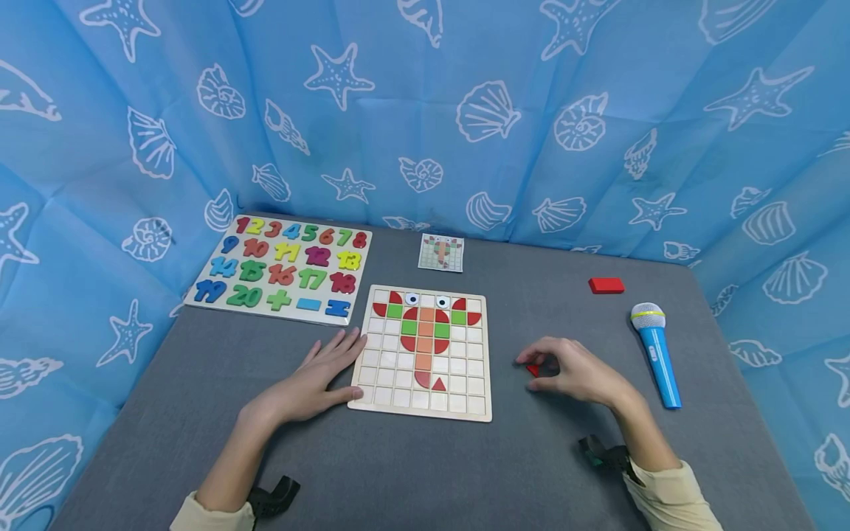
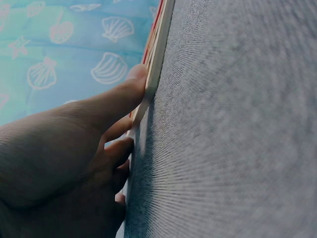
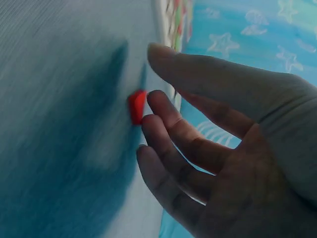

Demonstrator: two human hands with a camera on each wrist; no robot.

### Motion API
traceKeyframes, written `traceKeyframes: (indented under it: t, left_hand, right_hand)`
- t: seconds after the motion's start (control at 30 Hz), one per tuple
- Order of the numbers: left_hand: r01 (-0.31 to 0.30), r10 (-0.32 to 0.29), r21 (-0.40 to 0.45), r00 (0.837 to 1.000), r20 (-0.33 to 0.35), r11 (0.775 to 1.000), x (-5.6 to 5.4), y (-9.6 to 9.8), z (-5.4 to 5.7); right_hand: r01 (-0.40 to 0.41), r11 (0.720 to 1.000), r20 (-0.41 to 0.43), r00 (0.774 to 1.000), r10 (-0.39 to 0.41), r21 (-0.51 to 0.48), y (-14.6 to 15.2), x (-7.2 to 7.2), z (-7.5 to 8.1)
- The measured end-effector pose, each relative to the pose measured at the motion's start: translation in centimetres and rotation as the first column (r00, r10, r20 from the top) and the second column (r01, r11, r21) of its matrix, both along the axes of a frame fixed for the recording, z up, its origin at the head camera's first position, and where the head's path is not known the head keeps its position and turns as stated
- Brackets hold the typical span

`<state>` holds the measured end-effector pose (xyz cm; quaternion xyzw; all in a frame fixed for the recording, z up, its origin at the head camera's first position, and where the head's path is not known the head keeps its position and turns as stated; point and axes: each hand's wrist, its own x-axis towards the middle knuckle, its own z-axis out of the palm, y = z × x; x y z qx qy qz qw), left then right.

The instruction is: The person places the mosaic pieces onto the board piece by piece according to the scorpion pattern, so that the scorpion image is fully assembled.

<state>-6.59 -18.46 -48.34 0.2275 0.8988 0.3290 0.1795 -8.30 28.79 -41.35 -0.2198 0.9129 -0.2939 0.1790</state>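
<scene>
A wooden grid board (image 1: 476, 369) lies mid-table, bearing red, green and orange pieces in a figure with two round eye pieces. My left hand (image 1: 312, 380) rests at its left side, fingers spread and loosely straight, the thumb touching the board's edge, as the left wrist view also shows. Right of the board, my right hand (image 1: 578, 369) hovers low over a small red piece (image 3: 137, 107) on the grey table. Its fingertips are close beside the piece, and the thumb stands apart from it. Whether a fingertip touches it is unclear.
A number puzzle board (image 1: 305, 315) lies at the back left. Behind the grid board sits a small printed card (image 1: 441, 253) with a similar figure. A red block (image 1: 606, 285) and a blue toy microphone (image 1: 659, 361) lie on the right. A blue shell-patterned curtain (image 1: 398, 125) encloses the table.
</scene>
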Motion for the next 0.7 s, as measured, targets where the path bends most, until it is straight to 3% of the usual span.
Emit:
traceKeyframes:
  t: [0.2,0.43,0.7]
  left_hand:
    - [0.0,-0.001,0.025,1.0,0.014,1.0,0.3,0.2,1.2]
    - [0.02,-0.02,0.073,1.0,-0.011,0.997,0.2,-0.1,0.6]
    - [0.025,-0.023,0.054,0.999,-0.041,0.998,-0.1,-0.4,-0.8]
  right_hand:
    - [0.023,1.0,-0.058,0.998,-0.022,0.012,0.9,-0.1,-0.9]
    - [0.05,0.999,-0.028,0.998,-0.05,-0.002,0.8,-0.2,-1.0]
    - [0.047,0.998,-0.018,0.999,-0.046,0.037,0.3,-0.1,-0.9]
